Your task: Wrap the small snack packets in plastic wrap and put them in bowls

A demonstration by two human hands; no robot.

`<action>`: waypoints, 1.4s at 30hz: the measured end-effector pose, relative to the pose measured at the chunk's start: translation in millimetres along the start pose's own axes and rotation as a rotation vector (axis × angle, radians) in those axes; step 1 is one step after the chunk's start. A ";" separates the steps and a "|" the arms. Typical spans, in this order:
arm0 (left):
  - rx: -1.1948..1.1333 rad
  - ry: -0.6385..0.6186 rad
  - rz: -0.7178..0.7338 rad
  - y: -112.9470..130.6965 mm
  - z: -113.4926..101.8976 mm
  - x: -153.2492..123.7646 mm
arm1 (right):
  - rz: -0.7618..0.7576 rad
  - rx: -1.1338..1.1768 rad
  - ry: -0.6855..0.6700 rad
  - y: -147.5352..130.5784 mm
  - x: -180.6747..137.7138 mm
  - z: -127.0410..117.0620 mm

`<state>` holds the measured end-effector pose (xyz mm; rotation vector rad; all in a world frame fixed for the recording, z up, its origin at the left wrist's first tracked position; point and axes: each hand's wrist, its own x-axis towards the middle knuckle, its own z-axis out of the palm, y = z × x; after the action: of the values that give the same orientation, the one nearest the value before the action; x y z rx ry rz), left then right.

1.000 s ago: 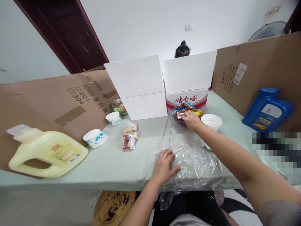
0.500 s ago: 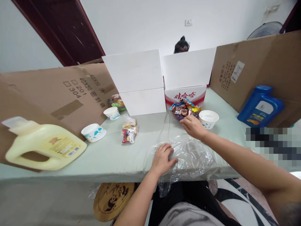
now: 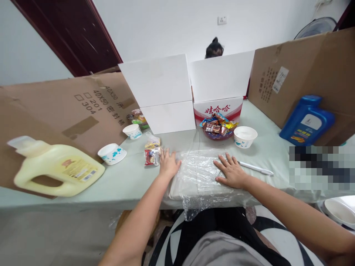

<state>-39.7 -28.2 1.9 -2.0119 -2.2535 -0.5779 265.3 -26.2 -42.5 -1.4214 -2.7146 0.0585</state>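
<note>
Low in the centre of the frame a clear plastic sheet [image 3: 203, 173] lies spread on the pale green worktop [image 3: 130, 184], its long axis running left to right and its near edge hanging over the worktop's front, with both hands on it: the left hand [image 3: 168, 164] flat at the sheet's left edge, fingers loosely spread and gripping nothing, the right hand [image 3: 231, 171] palm-down with fingers splayed on its right part, so the sheet lies between and under them, neither hand nearer. Just right of the right hand lies a white pen [image 3: 255, 168], and just left of the left hand a small snack bag [image 3: 151, 155]. Further up the frame stand a bowl of wrapped sweets [image 3: 217, 129], a white paper cup [image 3: 244, 136] and white boxes [image 3: 166, 96].
</note>
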 end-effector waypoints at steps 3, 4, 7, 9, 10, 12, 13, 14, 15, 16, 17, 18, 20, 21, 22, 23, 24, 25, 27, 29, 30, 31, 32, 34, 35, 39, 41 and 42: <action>-0.225 0.055 0.271 4.3 -3.7 -29.2 | 0.025 0.016 -0.004 -2.7 -0.5 0.6; -0.316 -0.017 0.401 7.0 -4.5 -43.4 | 0.036 0.019 -0.010 -3.8 -0.6 0.5; -0.406 -0.290 0.667 8.7 -7.1 -86.4 | 0.055 0.034 -0.046 -5.1 -0.8 -3.7; -0.335 -0.308 0.692 0.7 -8.8 -108.6 | 0.067 0.035 -0.055 -2.0 -2.0 -10.3; -0.288 -0.299 0.704 -5.6 -9.3 -117.0 | 0.079 0.030 -0.041 1.2 -3.6 -14.6; -0.190 -0.286 0.739 -20.2 -9.1 -128.6 | 0.101 0.044 0.035 10.5 -10.1 -24.2; -0.142 -0.277 0.758 -27.1 -8.2 -132.2 | 0.091 0.082 0.086 15.9 -15.2 -28.8; -0.098 -0.261 0.771 -33.1 -6.8 -134.4 | 0.052 0.148 0.125 21.1 -21.6 -32.6; -0.064 -0.234 0.780 -37.9 -5.1 -135.6 | -0.015 0.231 0.140 25.8 -29.1 -35.3; -0.048 -0.196 0.788 -41.3 -3.0 -135.8 | -0.098 0.316 0.125 29.3 -37.6 -36.5; -0.055 -0.147 0.793 -43.4 -0.9 -135.4 | -0.186 0.382 0.086 31.4 -46.7 -36.1; -0.085 -0.093 0.797 -44.5 1.1 -134.6 | -0.262 0.417 0.034 32.0 -56.1 -34.1; -0.207 -0.006 0.797 -44.4 4.0 -132.8 | -0.335 0.400 -0.031 29.1 -74.3 -26.9; -0.287 0.017 0.784 -43.8 4.4 -132.2 | -0.335 0.372 -0.025 26.2 -82.6 -23.1; -0.366 0.022 0.758 -43.1 4.1 -131.8 | -0.324 0.353 0.002 22.7 -90.0 -20.0; -0.442 0.009 0.715 -42.2 3.1 -131.6 | -0.312 0.354 0.038 19.0 -96.3 -18.2; -0.511 -0.016 0.654 -41.3 1.4 -131.4 | -0.298 0.377 0.076 15.5 -101.4 -18.0; -0.570 -0.049 0.575 -40.2 -0.8 -130.7 | -0.286 0.421 0.111 12.4 -104.9 -19.4; -0.661 -0.125 0.395 -36.9 -5.7 -126.8 | -0.240 0.544 0.148 7.6 -106.9 -25.4; -0.705 -0.159 0.228 -32.2 -9.4 -118.1 | -0.142 0.656 0.159 4.6 -101.3 -32.3; -0.698 -0.148 0.162 -29.5 -10.3 -111.9 | -0.090 0.689 0.163 3.6 -95.7 -35.0; -0.672 -0.122 0.111 -26.7 -10.3 -104.7 | -0.047 0.704 0.169 2.8 -88.6 -36.8; -0.632 -0.089 0.074 -24.1 -9.5 -96.9 | -0.017 0.704 0.178 2.1 -80.3 -37.8; -0.536 -0.040 0.036 -19.7 -5.8 -80.7 | -0.001 0.670 0.192 0.9 -61.7 -37.5; -0.495 -0.030 0.025 -18.0 -3.3 -73.0 | -0.009 0.641 0.192 0.5 -52.2 -36.6; -0.362 -0.062 -0.050 -14.1 6.2 -49.1 | -0.021 0.489 0.197 1.8 -20.6 -30.4; -0.312 -0.076 -0.082 -13.1 8.8 -41.6 | 0.045 0.450 0.223 3.8 -10.2 -27.1; -0.295 -0.078 -0.093 -12.7 9.6 -38.8 | 0.088 0.457 0.232 5.0 -6.1 -25.6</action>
<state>-44.6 -62.7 -21.4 -2.0956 -2.4431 -0.9042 275.0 -28.4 -17.6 -1.3121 -2.2584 0.4557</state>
